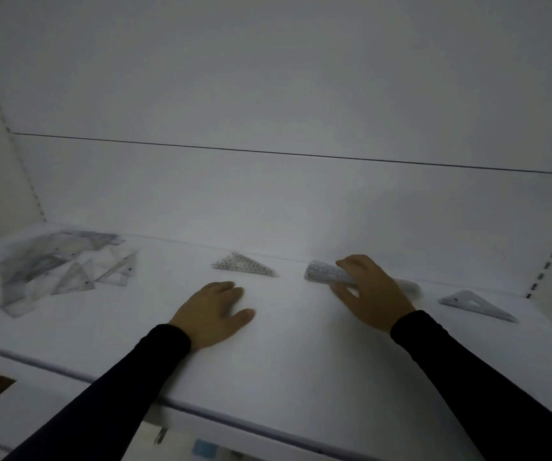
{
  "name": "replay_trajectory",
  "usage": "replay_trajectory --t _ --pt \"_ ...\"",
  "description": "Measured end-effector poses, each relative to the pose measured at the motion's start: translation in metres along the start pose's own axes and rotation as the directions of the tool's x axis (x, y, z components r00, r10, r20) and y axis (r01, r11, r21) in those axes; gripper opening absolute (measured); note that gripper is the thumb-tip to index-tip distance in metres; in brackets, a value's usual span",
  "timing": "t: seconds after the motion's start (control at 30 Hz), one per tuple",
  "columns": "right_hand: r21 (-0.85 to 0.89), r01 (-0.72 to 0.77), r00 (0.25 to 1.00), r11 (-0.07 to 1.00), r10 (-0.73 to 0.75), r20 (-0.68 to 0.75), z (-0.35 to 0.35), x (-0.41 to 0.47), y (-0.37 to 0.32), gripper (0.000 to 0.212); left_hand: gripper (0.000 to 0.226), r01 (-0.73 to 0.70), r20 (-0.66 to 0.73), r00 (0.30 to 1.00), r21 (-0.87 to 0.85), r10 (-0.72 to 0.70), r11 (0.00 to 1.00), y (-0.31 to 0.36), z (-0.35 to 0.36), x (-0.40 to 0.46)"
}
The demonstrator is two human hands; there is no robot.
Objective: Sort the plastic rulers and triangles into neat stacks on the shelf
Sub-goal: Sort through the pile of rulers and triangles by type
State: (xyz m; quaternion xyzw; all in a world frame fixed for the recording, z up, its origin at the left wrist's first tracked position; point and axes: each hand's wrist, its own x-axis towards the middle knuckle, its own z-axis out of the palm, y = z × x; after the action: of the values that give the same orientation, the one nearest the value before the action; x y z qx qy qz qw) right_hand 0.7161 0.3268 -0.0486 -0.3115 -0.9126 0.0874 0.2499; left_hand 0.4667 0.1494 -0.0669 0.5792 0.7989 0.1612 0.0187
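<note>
Right now the right hand (369, 291) grips a bundle of clear rulers (326, 276) near the back of the white shelf (284, 361), fingers over the top, thumb under the near edge. Prob. squaring the bundle into a stack, long edges pressed together so it lies straight.

Left hand (213, 312) rests palm-down on bare shelf, fingers relaxed, holding nothing. Looks like a brace while the other hand works, though I can't be sure.

Layout reads as sort in progress:
- Far left: loose pile of transparent rulers & triangles (45, 264), overlapping at odd angles, blurred, count unclear. Likely the unsorted source.
- Centre, just beyond the left hand: small triangle stack (243, 265), printed marks visible, edges roughly aligned.
- Far right: single greyish triangle (475, 304) lying flat, well apart from the rest, maybe the start of a separate stack by shape.

Pieces are thin, see-through, w/ fine graduation marks; low light & a white surface make edges hard to pick out. Ruler bundle's right end is hidden behind the hand.
</note>
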Motion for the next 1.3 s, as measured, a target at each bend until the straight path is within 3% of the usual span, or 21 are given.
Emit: replay_trajectory --t 0.2,0.3,0.5,0.57,0.67,0.8,1.1,1.3 --pt "-0.047 0.181 0.983 0.982 -0.18 0.033 0.027 0.011 -0.044 0.077 0.067 0.049 -0.103 0.993 0.012 -0.048 0.999 -0.019 -0.037 -0.019" --pt "-0.007 0.248 0.968 0.969 -0.248 0.051 0.042 0.026 -0.073 0.076 0.061 0.106 -0.178 0.979 0.046 -0.097 0.993 -0.045 -0.064 -0.045" --pt "0.086 0.365 0.926 0.927 -0.371 0.067 0.07 0.047 -0.142 0.078 0.086 0.265 -0.276 0.932 0.072 -0.236 0.962 -0.103 -0.108 -0.108" --pt "0.093 0.387 0.917 0.917 -0.394 0.068 0.078 0.051 -0.169 0.075 0.081 0.295 -0.325 0.91 0.064 -0.259 0.953 -0.123 -0.119 -0.125" --pt "0.121 0.406 0.905 0.906 -0.417 0.088 0.093 0.06 -0.208 0.061 0.072 0.325 -0.371 0.884 0.051 -0.284 0.945 -0.156 -0.135 -0.147" --pt "0.126 0.412 0.899 0.903 -0.425 0.106 0.121 0.074 -0.265 0.061 0.071 0.335 -0.397 0.867 0.019 -0.3 0.942 -0.211 -0.153 -0.172" --pt "0.104 0.368 0.916 0.924 -0.38 0.132 0.182 0.113 -0.384 0.059 0.065 0.304 -0.328 0.897 -0.031 -0.297 0.952 -0.332 -0.177 -0.195" --pt "0.082 0.332 0.927 0.94 -0.341 0.156 0.206 0.154 -0.431 0.056 0.088 0.27 -0.293 0.919 -0.018 -0.263 0.963 -0.39 -0.193 -0.18"
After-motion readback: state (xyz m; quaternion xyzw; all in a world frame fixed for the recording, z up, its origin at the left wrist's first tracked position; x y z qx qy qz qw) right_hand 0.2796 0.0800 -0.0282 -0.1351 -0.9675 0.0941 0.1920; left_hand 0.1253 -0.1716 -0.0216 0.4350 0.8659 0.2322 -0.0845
